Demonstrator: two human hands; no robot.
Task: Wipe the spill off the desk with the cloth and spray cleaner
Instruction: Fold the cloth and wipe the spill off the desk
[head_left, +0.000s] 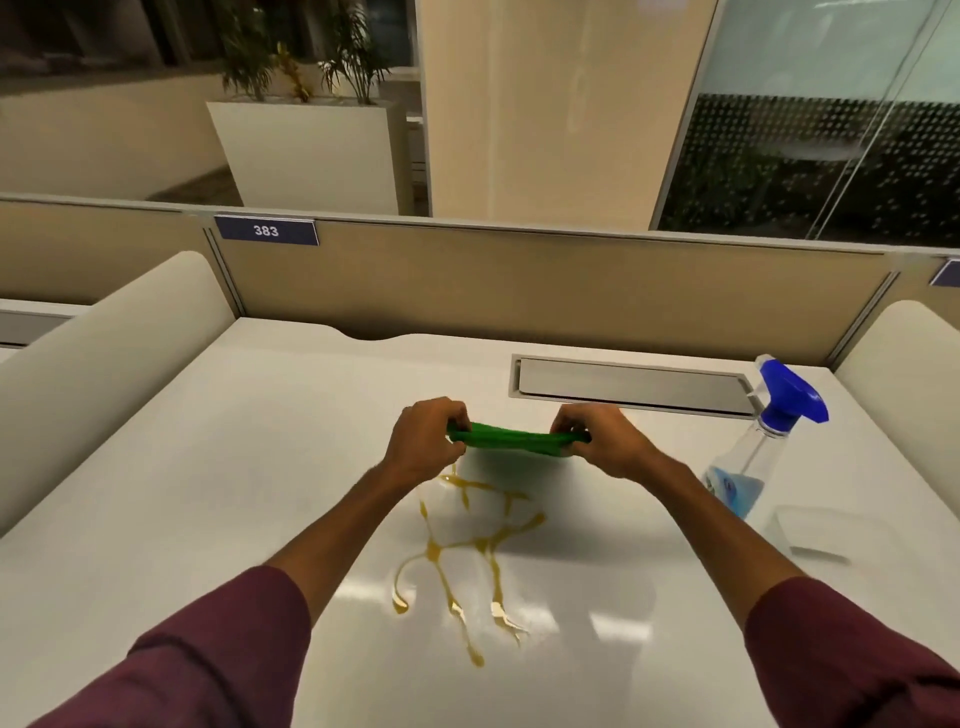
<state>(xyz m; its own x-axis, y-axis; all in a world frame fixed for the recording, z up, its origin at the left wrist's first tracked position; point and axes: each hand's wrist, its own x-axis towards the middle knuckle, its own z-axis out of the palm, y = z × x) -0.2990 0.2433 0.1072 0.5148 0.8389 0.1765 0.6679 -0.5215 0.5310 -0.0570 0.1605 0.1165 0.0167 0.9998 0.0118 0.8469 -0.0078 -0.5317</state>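
Note:
A green cloth (511, 440) is stretched between my two hands above the white desk (208, 519). My left hand (423, 441) grips its left end and my right hand (597, 441) grips its right end. Just below and in front of the cloth, thin yellow-amber streaks of spill (462, 551) spread over the desk toward me. A clear spray bottle (753, 457) with a blue trigger head stands at the right, apart from my right hand.
A grey cable-tray lid (634, 387) is set into the desk behind my hands. A beige partition (519, 291) with a "383" tag (266, 231) closes the back. Rounded side dividers (104, 364) flank the desk. A clear flat lid-like piece (815, 530) lies beside the bottle.

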